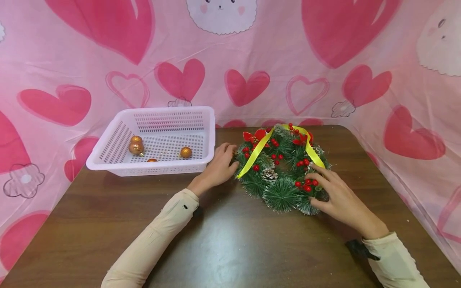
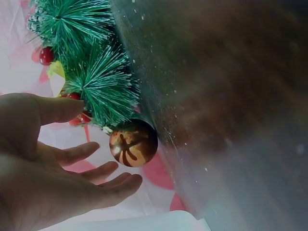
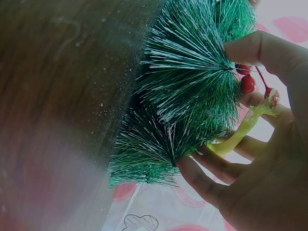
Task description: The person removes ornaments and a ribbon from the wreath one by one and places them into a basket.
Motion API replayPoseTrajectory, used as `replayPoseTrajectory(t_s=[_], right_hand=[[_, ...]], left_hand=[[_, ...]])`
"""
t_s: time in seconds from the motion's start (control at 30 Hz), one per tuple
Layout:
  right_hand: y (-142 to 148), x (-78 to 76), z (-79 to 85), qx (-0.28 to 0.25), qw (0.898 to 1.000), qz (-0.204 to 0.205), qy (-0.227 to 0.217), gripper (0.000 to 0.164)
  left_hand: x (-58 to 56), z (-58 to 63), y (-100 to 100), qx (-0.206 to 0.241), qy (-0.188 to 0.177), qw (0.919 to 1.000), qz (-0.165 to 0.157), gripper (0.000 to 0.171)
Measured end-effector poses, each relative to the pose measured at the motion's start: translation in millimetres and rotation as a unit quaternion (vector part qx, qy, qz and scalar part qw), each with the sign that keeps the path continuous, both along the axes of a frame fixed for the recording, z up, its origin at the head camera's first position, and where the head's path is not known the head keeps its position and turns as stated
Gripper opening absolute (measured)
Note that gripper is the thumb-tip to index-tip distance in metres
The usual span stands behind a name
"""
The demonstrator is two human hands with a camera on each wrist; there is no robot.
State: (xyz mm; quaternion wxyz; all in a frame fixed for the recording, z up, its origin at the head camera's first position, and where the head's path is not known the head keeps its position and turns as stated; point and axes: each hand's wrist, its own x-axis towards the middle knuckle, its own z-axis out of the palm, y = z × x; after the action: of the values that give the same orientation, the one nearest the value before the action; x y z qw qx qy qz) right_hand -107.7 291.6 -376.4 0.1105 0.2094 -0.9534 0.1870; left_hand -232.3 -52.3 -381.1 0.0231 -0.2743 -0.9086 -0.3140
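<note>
A green Christmas wreath (image 1: pixel 282 194) lies on the table, trimmed with red berries, red flowers, a frosted pine cone (image 1: pixel 269 174) and a yellow ribbon (image 1: pixel 255 157). By its left edge is my left hand (image 1: pixel 220 165), with loosely bent fingers and nothing in its grasp. In the left wrist view a shiny gold ball (image 2: pixel 134 143) sits against the greenery, just beyond those fingertips. My right hand (image 1: pixel 340 198) holds the wreath's right side, thumb at the front and fingers over the greenery, beside red berries and a ribbon end (image 3: pixel 236 139). The greenery hides some right fingertips.
A white perforated plastic basket (image 1: pixel 151 169) stands left of the wreath, close to my left hand. In it lie several gold balls, one glittery ball (image 1: pixel 185 152) near its right side. Behind the brown wooden table (image 1: pixel 223 248) hangs a pink heart-printed cloth (image 1: pixel 277 52).
</note>
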Motion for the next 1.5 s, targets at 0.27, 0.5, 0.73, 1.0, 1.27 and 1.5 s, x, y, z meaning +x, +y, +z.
replayPoseTrajectory(t_s=[0.27,0.5,0.73,1.0,1.27,1.5], right_hand=[[-1.5,-0.2,0.4,0.002,1.0,0.003,0.002,0.056],[-2.1,0.2,0.8,0.003,1.0,0.003,-0.002,0.056],[-2.5,1.2,2.3,0.003,1.0,0.002,-0.006,0.056],[0.5,1.1,2.1,0.007,1.0,-0.004,-0.005,0.054],[-0.2,1.2,3.7,0.011,1.0,-0.014,-0.022,0.054],[0.2,0.5,2.7,0.009,1.0,-0.013,-0.015,0.054]], left_hand=[[-1.0,-0.9,-5.0,-0.02,-0.046,0.9987,0.006,0.058],[-0.6,-2.2,-7.0,-0.038,-0.064,0.9972,0.005,0.061],[-0.7,-0.6,-7.1,-0.033,-0.057,0.9978,0.006,0.05],[-0.2,0.9,-5.0,-0.041,-0.056,0.9976,-0.003,0.044],[0.6,-1.2,-5.5,-0.036,-0.001,0.9993,-0.013,0.04],[4.5,1.2,-4.4,-0.045,0.023,0.9987,-0.009,0.038]])
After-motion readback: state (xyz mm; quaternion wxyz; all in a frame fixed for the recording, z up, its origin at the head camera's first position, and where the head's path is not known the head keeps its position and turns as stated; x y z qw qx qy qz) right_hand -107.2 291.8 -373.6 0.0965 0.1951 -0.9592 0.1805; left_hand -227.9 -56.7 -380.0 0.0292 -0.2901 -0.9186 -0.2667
